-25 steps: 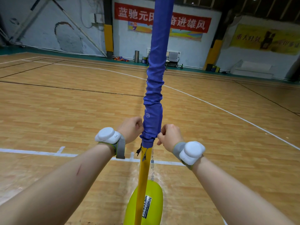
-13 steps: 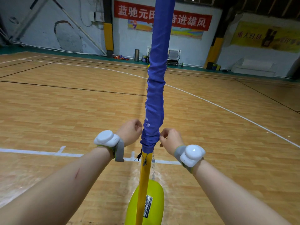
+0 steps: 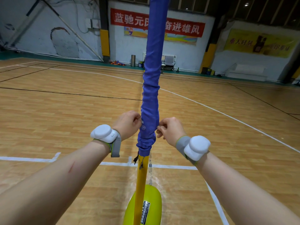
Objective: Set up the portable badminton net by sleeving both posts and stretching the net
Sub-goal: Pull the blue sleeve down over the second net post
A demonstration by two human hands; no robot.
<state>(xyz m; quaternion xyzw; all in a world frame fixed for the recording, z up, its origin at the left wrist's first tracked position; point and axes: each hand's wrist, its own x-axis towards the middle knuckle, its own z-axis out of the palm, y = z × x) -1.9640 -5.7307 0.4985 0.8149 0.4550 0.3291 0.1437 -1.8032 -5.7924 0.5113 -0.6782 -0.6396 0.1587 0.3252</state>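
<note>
Slid lower: sleeve (image 3: 150, 111) over yellow post (image 3: 141, 184) | left hand (image 3: 127, 124), right hand (image 3: 170, 129) each pinching its fabric

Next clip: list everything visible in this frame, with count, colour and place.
sleeve: one, blue, over the upright post, hem bunched
post: one, yellow, bare below the sleeve
base: one, yellow-green, on the floor at the post's foot
cords: two, dark, hanging at the sleeve's hem
floor: one, wooden, white and dark lines
red banner: one, back wall
yellow banner: one, right wall
bin: one, grey, by the back wall
wrist devices: two, white, one per wrist
left grip: bare hand, pinches the sleeve's left side
right grip: bare hand, pinches the sleeve's right side
</note>
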